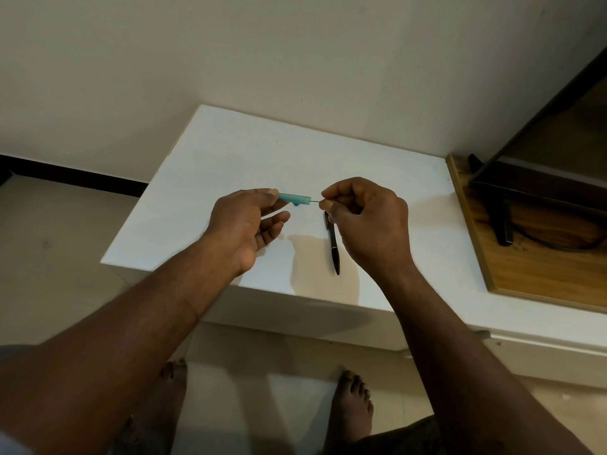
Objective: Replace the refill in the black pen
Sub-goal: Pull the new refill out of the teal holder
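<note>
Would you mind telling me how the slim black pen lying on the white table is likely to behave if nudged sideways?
The slim black pen looks round, so it would probably roll on the smooth white table. Its straight, slender body suggests it is rigid and light.

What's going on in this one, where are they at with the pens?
A person stands at a white table. The left hand pinches a teal tube above it. The right hand pinches a thin rod, probably a refill, at the tube's end. The black pen lies on the table below the right hand, apparently in one piece.
</note>
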